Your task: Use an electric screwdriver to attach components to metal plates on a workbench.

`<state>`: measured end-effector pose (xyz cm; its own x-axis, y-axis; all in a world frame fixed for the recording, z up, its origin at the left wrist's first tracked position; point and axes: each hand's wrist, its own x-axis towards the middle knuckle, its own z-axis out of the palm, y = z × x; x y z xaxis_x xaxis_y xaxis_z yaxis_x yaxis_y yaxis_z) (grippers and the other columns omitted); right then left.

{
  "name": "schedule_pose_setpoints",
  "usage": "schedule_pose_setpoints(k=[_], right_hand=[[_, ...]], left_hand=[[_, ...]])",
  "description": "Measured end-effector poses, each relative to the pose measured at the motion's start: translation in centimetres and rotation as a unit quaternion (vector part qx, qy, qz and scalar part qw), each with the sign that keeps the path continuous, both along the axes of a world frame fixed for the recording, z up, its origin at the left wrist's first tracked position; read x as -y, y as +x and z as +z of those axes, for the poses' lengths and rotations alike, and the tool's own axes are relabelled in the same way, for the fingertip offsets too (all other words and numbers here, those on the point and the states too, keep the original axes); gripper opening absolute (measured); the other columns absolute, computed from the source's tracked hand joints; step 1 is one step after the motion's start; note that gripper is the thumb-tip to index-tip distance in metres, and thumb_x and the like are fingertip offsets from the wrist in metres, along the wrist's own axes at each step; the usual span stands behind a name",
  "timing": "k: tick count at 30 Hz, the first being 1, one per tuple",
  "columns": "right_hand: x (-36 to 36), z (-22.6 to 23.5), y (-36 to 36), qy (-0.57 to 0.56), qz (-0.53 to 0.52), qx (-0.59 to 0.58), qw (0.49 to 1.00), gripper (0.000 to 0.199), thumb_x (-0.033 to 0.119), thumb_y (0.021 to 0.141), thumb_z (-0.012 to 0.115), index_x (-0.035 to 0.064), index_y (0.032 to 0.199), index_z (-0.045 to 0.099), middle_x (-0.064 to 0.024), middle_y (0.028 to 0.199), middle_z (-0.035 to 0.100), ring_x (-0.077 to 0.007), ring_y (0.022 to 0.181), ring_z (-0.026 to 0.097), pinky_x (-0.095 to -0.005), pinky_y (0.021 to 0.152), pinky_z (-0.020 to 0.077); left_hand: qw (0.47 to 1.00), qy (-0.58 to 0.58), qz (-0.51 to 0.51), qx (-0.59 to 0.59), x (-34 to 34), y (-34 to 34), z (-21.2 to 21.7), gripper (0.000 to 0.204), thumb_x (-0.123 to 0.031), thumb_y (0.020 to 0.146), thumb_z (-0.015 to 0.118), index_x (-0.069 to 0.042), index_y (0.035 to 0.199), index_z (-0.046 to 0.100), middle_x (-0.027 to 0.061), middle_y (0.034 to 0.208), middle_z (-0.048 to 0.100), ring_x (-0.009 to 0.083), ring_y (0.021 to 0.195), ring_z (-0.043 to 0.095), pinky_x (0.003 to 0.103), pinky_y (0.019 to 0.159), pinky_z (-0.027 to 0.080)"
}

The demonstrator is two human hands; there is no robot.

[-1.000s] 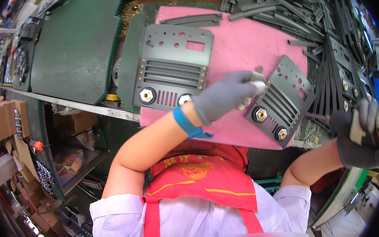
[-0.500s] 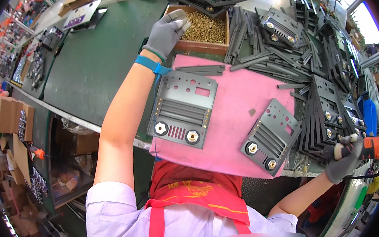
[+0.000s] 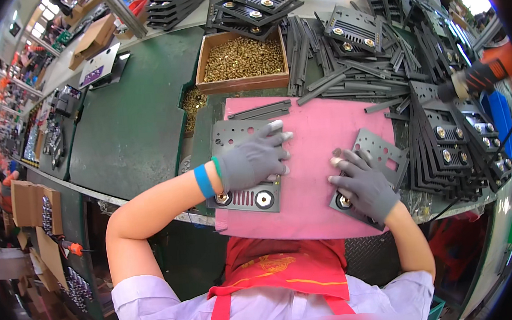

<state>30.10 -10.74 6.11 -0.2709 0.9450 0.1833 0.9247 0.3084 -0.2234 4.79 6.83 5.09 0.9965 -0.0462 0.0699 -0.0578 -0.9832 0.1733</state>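
My left hand (image 3: pixel 250 160), in a grey glove with pale fingertips, lies over a dark grey slotted metal panel (image 3: pixel 249 200) with two hex-nut fittings along its near end. Its fingers are stretched out to the right and hide the panel's middle. My right hand (image 3: pixel 366 187), gloved alike, rests with fingers apart on a second such panel (image 3: pixel 381 147), which lies at a slant. Both panels are on a pink mat (image 3: pixel 311 216). At the far right an orange and black power screwdriver (image 3: pixel 482 73) hangs apart from my right hand.
Beyond the mat stands a cardboard box (image 3: pixel 244 84) of small brass screws. Dark metal strips (image 3: pixel 352 80) lie heaped behind the mat, with two or three strips (image 3: pixel 261 110) on its far edge. Stacked panels (image 3: pixel 436 152) crowd the right side. A green mat (image 3: pixel 135 109) covers the left tabletop.
My left hand has come back from the screw box onto the left panel. My right hand has let go of the power screwdriver and moved left onto the right panel. The view has shifted.
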Motion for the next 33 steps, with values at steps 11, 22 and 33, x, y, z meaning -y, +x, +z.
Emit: schedule_pose_setpoints(k=[11,22,33], right_hand=[[-2.1,-2.2,0.6,-0.12,-0.163,0.064,0.977,0.03,0.022,0.091,0.053,0.0151,0.119,0.058,-0.0125,0.085,0.066,-0.0335,0.075,0.064,-0.0456,0.076,0.0497],[-1.1,-4.2,-3.0,-0.196,-0.259,-0.141,0.935,0.059,0.018,0.091,0.044,-0.0028,0.143,0.028,-0.0248,0.073,0.062,-0.0424,0.067,0.061,-0.0517,0.064,0.0478],[-14.5,0.8,4.0,-0.023,-0.232,-0.779,0.581,0.032,0.02,0.093,0.055,0.0019,0.12,0.053,-0.01,0.099,0.062,-0.0195,0.09,0.062,-0.0327,0.077,0.0521]], left_hand=[[0.945,-0.065,0.307,-0.087,1.7,-10.1,0.2,0.032,-0.026,0.088,0.063,-0.017,0.118,0.064,0.0116,0.083,0.064,0.0317,0.078,0.063,0.039,0.078,0.05],[0.761,-0.293,0.572,0.085,6.6,-13.9,-1.4,0.042,-0.016,0.095,0.052,0.004,0.132,0.048,0.0258,0.085,0.063,0.0374,0.077,0.065,0.039,0.07,0.05],[0.896,0.013,0.426,0.122,4.7,-8.5,1.0,0.058,-0.033,0.087,0.062,0.001,0.132,0.048,0.0216,0.127,0.049,0.0416,0.12,0.044,0.05,0.104,0.032]])
